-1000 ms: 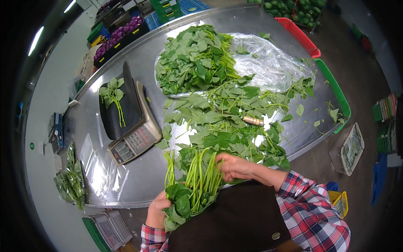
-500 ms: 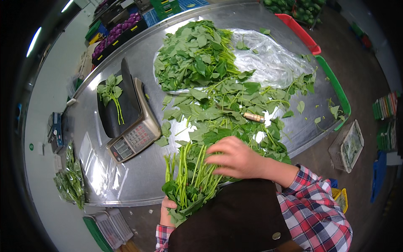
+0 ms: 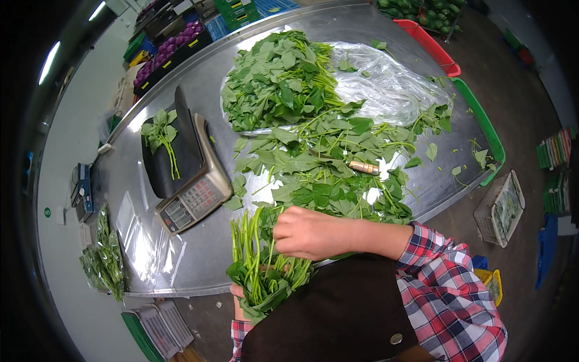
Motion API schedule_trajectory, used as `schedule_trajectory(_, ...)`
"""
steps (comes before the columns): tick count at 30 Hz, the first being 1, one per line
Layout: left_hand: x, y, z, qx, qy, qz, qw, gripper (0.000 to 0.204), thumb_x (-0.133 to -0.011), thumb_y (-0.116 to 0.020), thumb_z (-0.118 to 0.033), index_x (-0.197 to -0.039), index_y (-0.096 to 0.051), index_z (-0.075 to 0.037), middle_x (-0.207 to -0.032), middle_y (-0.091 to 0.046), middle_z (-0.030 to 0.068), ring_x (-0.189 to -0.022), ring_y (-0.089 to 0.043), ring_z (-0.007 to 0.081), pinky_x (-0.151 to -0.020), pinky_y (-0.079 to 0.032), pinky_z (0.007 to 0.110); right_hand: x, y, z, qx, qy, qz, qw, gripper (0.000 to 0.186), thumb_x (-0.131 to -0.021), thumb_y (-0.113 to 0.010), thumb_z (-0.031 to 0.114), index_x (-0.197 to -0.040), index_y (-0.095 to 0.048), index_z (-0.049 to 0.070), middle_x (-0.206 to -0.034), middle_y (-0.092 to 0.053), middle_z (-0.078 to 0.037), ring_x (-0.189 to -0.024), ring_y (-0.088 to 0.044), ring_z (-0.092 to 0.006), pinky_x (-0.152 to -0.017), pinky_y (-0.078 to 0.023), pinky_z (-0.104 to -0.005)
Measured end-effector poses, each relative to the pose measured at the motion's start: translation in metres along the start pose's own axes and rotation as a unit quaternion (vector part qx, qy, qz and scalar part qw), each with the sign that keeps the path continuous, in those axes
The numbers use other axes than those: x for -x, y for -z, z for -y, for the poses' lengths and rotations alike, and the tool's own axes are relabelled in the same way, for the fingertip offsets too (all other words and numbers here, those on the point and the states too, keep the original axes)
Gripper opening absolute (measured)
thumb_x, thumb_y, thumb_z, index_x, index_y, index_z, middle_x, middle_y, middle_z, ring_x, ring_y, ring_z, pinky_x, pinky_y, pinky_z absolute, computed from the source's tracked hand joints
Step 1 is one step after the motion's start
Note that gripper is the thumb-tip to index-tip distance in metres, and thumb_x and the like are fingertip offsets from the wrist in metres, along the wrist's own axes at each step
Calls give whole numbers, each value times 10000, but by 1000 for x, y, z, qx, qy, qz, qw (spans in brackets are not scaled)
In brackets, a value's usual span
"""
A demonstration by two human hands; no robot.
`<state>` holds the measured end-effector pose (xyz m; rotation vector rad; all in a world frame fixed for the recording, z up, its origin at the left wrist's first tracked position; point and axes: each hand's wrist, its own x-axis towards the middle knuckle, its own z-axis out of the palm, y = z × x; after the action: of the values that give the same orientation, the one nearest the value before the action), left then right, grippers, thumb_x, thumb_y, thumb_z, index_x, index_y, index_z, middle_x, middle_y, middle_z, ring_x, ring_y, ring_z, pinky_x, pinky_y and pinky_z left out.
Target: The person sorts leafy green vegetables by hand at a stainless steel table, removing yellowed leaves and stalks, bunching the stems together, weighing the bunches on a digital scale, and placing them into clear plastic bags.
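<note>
Close to my body, at the table's near edge, a bunch of leafy greens [image 3: 256, 265] is held with its cut stems pointing up and its leaves hanging down. My left hand [image 3: 239, 295] wraps round its lower left side, mostly hidden by leaves. Across the stem tops lies my right hand [image 3: 309, 232], fingers curled closed on some of the stems; what is inside the fist is partly hidden. Beyond my hands, loose leafy sprigs [image 3: 325, 163] cover the steel table [image 3: 205, 259]. Among them rests a knife with a wooden handle [image 3: 364, 167].
A scale [image 3: 196, 193] at left carries a small sprig [image 3: 159, 134] on its dark pan. Behind the loose sprigs sits a large heap of greens [image 3: 277, 81] on clear plastic [image 3: 386, 81]. Bagged greens [image 3: 102, 256] lie at the left edge. Red [image 3: 428, 47] and green [image 3: 482, 127] crates border the right.
My right hand has moved left over the stems, and its spread fingers have curled closed. My left hand still holds the bunch, which has shifted slightly left.
</note>
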<state>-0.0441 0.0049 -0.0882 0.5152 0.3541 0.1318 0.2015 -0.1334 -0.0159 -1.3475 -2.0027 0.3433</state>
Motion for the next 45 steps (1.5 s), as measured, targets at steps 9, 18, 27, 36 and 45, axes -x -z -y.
schedule_trajectory(9, -2, -20, -4, -32, -7, -29, 999, 912, -455, -729, -149, -1281, -378, 9, -1150, -543, 160, -1006, -553, 295, -898, -454, 398, -2, -5, -1, -113, 12, 8, 994, 219, -799, -633, 245, -947, -599, 87, -864, -534, -47, -908, -490, -223, -815, -365, -365)
schedule_trajectory(18, -3, -32, -1, -22, -22, -46, 998, 940, -432, -697, -206, -1290, -375, 1, -1135, -550, 173, -998, -557, 306, -893, -462, 401, -3, -23, 8, -197, -4, -83, 977, 144, -802, -643, 178, -862, -620, 50, -779, -595, -66, -757, -577, -223, -710, -434, -315)
schedule_trajectory(27, 13, 42, 27, 58, -44, 124, 990, 817, -519, -660, -229, -1282, -425, -53, -1209, -456, 327, -1127, -435, 463, -969, -324, 544, 27, 7, -39, -691, -205, -363, 590, 164, -935, -429, 172, -975, -492, 25, -664, -482, -13, -564, -477, -115, -555, -474, -273)
schedule_trajectory(36, 12, 24, 24, 69, -55, 101, 991, 809, -508, -659, -220, -1261, -432, -31, -1193, -465, 332, -1109, -449, 467, -956, -341, 549, 70, -27, 10, -700, -410, -110, 574, 674, -837, -628, 216, -1324, -252, -58, -1149, -511, -149, -693, -639, -205, -574, -529, -269)
schedule_trajectory(45, 9, 12, 9, 49, -60, 90, 993, 801, -497, -657, -211, -1240, -438, -9, -1178, -473, 337, -1090, -464, 471, -944, -358, 555, 70, 24, -17, -179, -370, -70, 909, 212, -837, -581, 219, -911, -626, 25, -692, -618, -98, -603, -599, -220, -598, -489, -323)
